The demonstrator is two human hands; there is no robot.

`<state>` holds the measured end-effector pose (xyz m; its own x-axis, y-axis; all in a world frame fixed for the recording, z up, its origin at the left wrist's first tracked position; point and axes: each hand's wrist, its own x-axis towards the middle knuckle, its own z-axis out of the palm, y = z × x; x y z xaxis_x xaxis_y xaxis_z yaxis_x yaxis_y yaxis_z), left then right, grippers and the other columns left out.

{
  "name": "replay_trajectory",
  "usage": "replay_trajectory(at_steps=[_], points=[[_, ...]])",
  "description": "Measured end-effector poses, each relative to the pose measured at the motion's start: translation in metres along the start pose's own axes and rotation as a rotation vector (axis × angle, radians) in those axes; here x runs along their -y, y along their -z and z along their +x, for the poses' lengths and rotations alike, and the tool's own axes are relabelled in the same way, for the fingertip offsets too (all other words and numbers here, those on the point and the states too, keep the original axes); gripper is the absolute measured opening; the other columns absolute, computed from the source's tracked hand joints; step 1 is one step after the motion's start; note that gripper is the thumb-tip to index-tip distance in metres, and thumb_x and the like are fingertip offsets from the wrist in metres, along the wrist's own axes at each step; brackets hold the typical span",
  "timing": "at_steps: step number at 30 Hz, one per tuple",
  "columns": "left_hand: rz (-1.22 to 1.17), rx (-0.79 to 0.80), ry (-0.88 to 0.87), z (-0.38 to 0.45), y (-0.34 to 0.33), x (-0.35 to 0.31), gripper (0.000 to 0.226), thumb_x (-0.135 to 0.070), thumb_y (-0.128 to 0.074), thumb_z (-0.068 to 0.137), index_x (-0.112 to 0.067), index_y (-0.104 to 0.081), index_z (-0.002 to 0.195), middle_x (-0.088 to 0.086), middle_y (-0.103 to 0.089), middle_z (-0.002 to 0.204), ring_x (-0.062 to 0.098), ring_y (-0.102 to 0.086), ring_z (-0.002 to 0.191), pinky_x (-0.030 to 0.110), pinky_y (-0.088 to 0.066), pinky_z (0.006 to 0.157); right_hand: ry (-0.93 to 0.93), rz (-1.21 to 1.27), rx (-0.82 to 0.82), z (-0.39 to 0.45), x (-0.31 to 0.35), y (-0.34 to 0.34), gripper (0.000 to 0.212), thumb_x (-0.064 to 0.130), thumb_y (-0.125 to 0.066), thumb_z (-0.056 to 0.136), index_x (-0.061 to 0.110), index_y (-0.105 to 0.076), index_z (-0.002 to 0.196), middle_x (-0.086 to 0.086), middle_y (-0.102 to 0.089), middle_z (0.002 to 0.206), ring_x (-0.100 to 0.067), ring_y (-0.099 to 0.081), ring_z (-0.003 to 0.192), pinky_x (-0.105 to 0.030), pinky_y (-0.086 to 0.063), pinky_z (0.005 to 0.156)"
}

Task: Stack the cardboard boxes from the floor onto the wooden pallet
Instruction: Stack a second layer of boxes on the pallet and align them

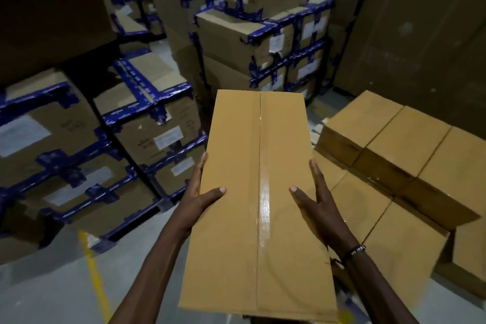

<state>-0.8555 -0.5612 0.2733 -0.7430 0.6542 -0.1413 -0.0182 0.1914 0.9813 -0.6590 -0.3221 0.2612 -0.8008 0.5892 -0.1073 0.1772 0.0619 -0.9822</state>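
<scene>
I hold a long plain cardboard box lengthways in front of me, above the floor, its taped seam running away from me. My left hand grips its left edge with the thumb on top and the fingers along the side. My right hand grips the right edge the same way. To the right, low down, several like boxes lie in two layers. Pale slats of the wooden pallet show at their far left corner.
Stacks of blue-taped cartons fill the left and the back. Tall brown cartons stand at the back right. A yellow line runs along the grey floor at lower left. A narrow strip of floor separates the taped stacks from the pallet.
</scene>
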Motion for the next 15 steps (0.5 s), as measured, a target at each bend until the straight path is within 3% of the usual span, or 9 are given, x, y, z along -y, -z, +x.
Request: replay_trajectory(at_steps=[3, 7, 12, 15], points=[[0.024, 0.072, -0.005, 0.059, -0.003, -0.003, 0.092, -0.020, -0.072, 0.096, -0.062, -0.018, 0.157, -0.030, -0.036, 0.153, -0.008, -0.050, 0.130, 0.021, -0.051, 0.091, 0.003, -0.015, -0.076, 0.036, -0.007, 0.004, 0.087, 0.052, -0.070, 0.093, 0.059, -0.010, 0.156, 0.032, -0.010, 0.165, 0.001, -0.014, 0.149, -0.038, -0.024, 0.117], [0.052, 0.158, -0.011, 0.134, -0.012, -0.008, 0.092, -0.019, -0.072, 0.097, -0.061, -0.016, 0.157, -0.043, -0.035, 0.139, -0.020, -0.054, 0.116, 0.013, -0.054, 0.079, -0.018, 0.017, -0.158, 0.086, -0.010, 0.015, 0.091, 0.059, -0.073, 0.088, 0.064, -0.010, 0.154, 0.027, -0.013, 0.167, -0.009, -0.016, 0.154, -0.050, -0.026, 0.122], [0.068, 0.276, 0.008, 0.227, -0.029, -0.022, 0.095, -0.037, -0.077, 0.083, -0.069, -0.019, 0.151, -0.038, -0.037, 0.144, -0.001, -0.050, 0.129, 0.033, -0.052, 0.096, -0.053, -0.004, -0.277, 0.140, -0.010, 0.032, 0.094, 0.062, -0.070, 0.087, 0.063, -0.004, 0.154, 0.027, -0.003, 0.168, -0.011, -0.010, 0.155, -0.047, -0.022, 0.120], [0.084, 0.328, 0.004, 0.271, -0.044, -0.024, 0.092, -0.027, -0.078, 0.093, -0.070, -0.020, 0.150, -0.036, -0.037, 0.146, 0.000, -0.049, 0.130, 0.028, -0.051, 0.093, -0.096, 0.022, -0.330, 0.161, -0.012, 0.043, 0.092, 0.049, -0.070, 0.093, 0.058, -0.005, 0.157, 0.029, -0.003, 0.165, -0.012, -0.010, 0.155, -0.042, -0.025, 0.116]])
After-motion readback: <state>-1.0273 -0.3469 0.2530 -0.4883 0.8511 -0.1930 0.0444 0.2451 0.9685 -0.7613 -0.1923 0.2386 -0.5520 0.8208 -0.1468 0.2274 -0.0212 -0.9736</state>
